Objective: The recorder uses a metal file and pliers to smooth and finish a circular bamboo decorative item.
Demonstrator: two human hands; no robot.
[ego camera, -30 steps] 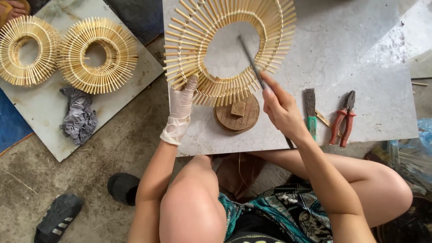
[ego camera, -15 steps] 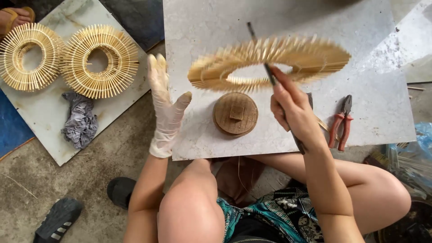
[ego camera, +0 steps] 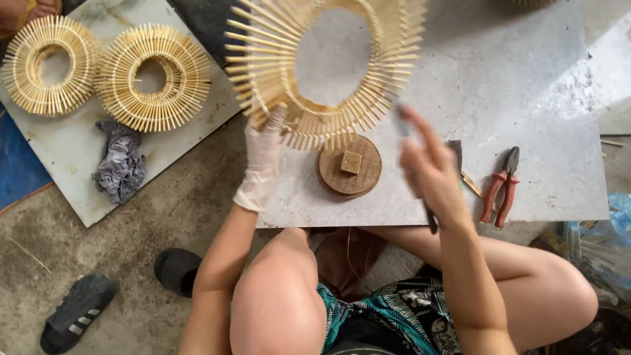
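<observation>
Since half a second ago, the bamboo stick ring (ego camera: 328,66) is showing flat to the camera again instead of edge-on, and the left hand (ego camera: 263,164), in a pale glove, is now gripping its lower left edge rather than hanging spread beside it. The right hand (ego camera: 430,174), blurred, is clenching a thin dark tool (ego camera: 430,220) just right of the ring's lower edge. Directly below the ring, a round wooden block (ego camera: 350,165) is sitting on the pale stone surface (ego camera: 526,85); red-handled pliers (ego camera: 499,187) are lying well right of it. Left of the ring, two finished stick rings (ego camera: 105,72) are resting on a second slab (ego camera: 59,164) beside a grey rag (ego camera: 121,161), so I judge two done and this third one being worked
</observation>
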